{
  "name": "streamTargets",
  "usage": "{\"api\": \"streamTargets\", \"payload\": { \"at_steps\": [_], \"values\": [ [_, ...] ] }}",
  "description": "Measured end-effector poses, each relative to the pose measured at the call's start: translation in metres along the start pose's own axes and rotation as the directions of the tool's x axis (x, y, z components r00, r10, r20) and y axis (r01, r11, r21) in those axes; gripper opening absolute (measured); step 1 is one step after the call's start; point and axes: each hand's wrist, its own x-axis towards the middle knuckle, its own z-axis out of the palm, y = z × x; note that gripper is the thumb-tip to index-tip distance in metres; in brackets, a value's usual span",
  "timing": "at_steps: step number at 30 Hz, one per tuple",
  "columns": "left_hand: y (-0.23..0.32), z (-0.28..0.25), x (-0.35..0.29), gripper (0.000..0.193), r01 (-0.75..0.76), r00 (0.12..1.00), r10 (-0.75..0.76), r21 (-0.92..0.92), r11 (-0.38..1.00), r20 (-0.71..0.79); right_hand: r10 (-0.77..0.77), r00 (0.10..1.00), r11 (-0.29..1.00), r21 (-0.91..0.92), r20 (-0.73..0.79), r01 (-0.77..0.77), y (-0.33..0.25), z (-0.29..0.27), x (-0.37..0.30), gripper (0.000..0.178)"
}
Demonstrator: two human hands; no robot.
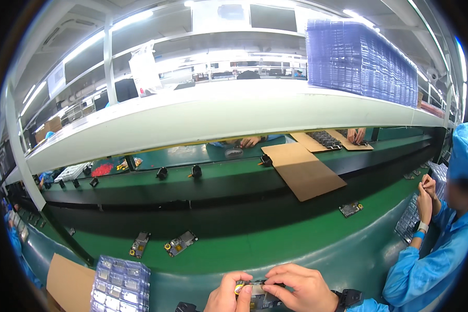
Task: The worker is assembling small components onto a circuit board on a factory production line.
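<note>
At the lower edge of the head view, a small circuit board (258, 300) with a round yellow part is held between both my hands. My left hand (224, 295) grips its left end, thumb and forefinger beside the yellow part. From the right, my right hand (304, 287) pinches the board's upper edge with thumb and fingertips. My fingers cover much of the board, so any smaller piece between them cannot be made out. Similar boards lie on the green surface ahead: one board (140, 244) and another board (181, 243) to the left, a third board (351, 209) to the right.
Left of my hands stands a clear plastic tray stack (120, 285) beside cardboard (70, 281). A white shelf (234, 110) crosses ahead, carrying stacked bluish trays (359, 60). Beneath it a brown cardboard sheet (302, 171) slopes down. A co-worker (434, 265) in blue sits close at right.
</note>
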Motion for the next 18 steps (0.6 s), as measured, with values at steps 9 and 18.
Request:
{"api": "streamTargets", "payload": {
  "at_steps": [9,18],
  "values": [
    [-0.01,0.005,0.002,0.016,-0.029,0.999,0.028,0.022,0.999,0.033,0.138,0.983,0.988,0.051,0.121,-0.145,0.006,-0.004,0.0,0.012],
    [-0.006,0.001,0.003,0.015,0.016,0.997,-0.015,-0.022,1.0,0.081,0.209,0.959,0.973,0.061,0.191,-0.224,0.006,-0.006,-0.001,0.016]
  ]
}}
